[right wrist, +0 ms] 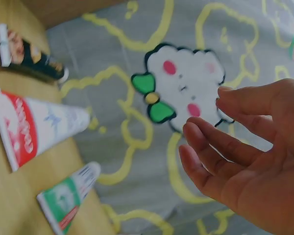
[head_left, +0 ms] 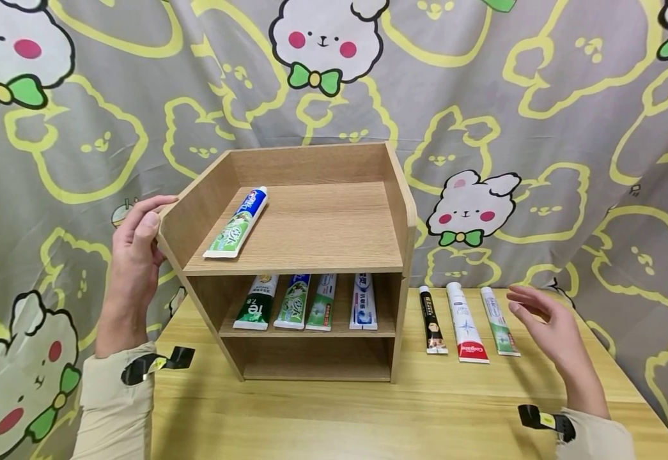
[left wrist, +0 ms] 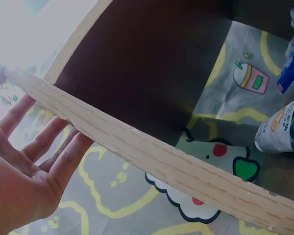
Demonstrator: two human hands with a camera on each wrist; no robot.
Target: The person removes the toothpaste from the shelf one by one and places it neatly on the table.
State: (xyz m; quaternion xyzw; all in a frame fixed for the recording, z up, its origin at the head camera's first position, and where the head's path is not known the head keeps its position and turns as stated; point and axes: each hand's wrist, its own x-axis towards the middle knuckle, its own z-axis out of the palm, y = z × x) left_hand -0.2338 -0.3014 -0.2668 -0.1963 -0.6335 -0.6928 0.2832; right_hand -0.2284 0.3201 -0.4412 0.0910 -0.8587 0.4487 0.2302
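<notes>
My left hand grips the upper left side panel of a wooden desk shelf, thumb on one side and fingers on the other, as the left wrist view shows. A green and blue toothpaste tube lies on the top board. Several tubes stand leaning in the middle compartment, among them a dark green one and a blue-white one. My right hand hovers with loosely bent fingers, holding nothing, beside a green-white toothpaste tube on the table. Left of that lie a Colgate tube and a black tube.
The shelf stands on a light wooden table. Its lowest compartment shows bare board. Behind hangs a grey curtain with cartoon prints, close to the table's back edge.
</notes>
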